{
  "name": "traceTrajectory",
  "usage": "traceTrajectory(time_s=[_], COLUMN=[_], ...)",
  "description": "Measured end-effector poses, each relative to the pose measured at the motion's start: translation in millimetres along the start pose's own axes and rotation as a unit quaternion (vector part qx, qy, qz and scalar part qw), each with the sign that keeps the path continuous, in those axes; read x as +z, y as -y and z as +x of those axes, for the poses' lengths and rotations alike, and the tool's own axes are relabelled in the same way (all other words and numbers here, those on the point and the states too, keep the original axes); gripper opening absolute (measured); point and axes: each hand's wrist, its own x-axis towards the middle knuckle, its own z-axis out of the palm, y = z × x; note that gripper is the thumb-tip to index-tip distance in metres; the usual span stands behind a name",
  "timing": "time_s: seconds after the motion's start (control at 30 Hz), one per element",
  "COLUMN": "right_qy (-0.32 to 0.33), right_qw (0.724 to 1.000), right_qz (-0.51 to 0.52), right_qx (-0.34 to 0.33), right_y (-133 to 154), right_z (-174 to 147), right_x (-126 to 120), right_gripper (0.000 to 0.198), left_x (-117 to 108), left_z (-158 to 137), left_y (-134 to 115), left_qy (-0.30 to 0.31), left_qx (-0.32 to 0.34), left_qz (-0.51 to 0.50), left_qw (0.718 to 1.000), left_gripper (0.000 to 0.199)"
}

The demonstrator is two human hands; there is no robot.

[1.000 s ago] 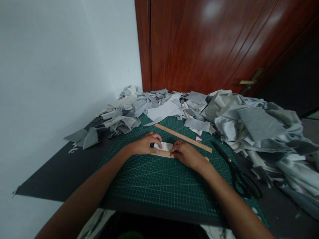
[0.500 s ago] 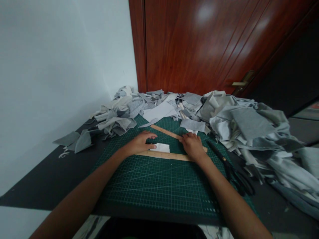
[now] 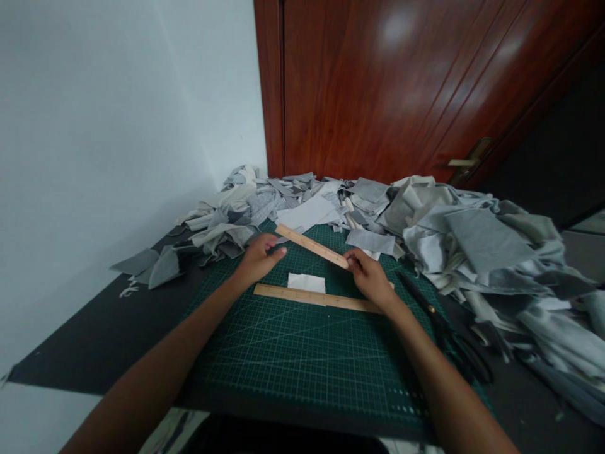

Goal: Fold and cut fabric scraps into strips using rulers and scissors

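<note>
My right hand [image 3: 367,272] grips one end of a wooden ruler [image 3: 312,246], which slants up to the left and looks raised off the green cutting mat [image 3: 283,353]. Left of that ruler's far end, my left hand [image 3: 259,257] hovers with thumb and fingers apart and nothing in it. A small white fabric piece [image 3: 306,283] lies flat on the mat between the hands. Along its near edge rests a second wooden ruler [image 3: 302,295], roughly level across the mat, its right end partly hidden by my right wrist.
Black-handled scissors [image 3: 437,318] lie at the mat's right side. Heaps of grey and white fabric scraps [image 3: 486,236] line the back and right, with more scraps [image 3: 227,230] at the left. Behind stand a white wall [image 3: 118,113] and a red-brown door [image 3: 359,88].
My right hand has taken hold of the slanted ruler and lifted it. My left hand has moved up and left, away from the white fabric and the lower ruler.
</note>
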Motion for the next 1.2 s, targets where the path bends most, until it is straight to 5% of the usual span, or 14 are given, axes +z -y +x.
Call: traceTrajectory(time_s=[0.13, 0.2, 0.27, 0.33, 0.43, 0.53, 1.03, 1.2], right_qy=[0.056, 0.089, 0.109, 0.118, 0.116, 0.111, 0.186, 0.177], right_qw=[0.995, 0.992, 0.99, 0.99, 0.991, 0.988, 0.979, 0.981], right_qz=[0.055, 0.046, 0.036, 0.025, -0.016, -0.086, -0.081, -0.077], right_qx=[-0.058, -0.072, -0.078, -0.077, -0.069, -0.061, 0.016, -0.032], right_y=[15, 22, 27, 30, 34, 39, 40, 46], right_z=[-6, -10, -13, -16, -18, -20, -12, -15], right_x=[8, 12, 17, 21, 27, 28, 4, -1], right_gripper=[0.02, 0.022, 0.024, 0.025, 0.025, 0.02, 0.011, 0.009], left_x=[-13, -17, -18, -17, -12, -4, 12, 9], left_z=[1, -2, -5, -8, -14, -19, -11, -16], left_y=[-7, -16, -25, -32, -36, -32, -19, -32], left_qy=[-0.199, -0.235, -0.184, -0.07, 0.117, 0.2, 0.243, 0.221], left_qx=[-0.017, 0.019, 0.07, 0.139, 0.235, 0.258, 0.208, 0.228], left_qz=[0.004, -0.019, -0.047, -0.053, -0.039, -0.011, 0.015, -0.019], left_qw=[0.98, 0.972, 0.979, 0.986, 0.964, 0.945, 0.947, 0.948], left_gripper=[0.024, 0.025, 0.025, 0.021, 0.013, 0.018, 0.014, 0.019])
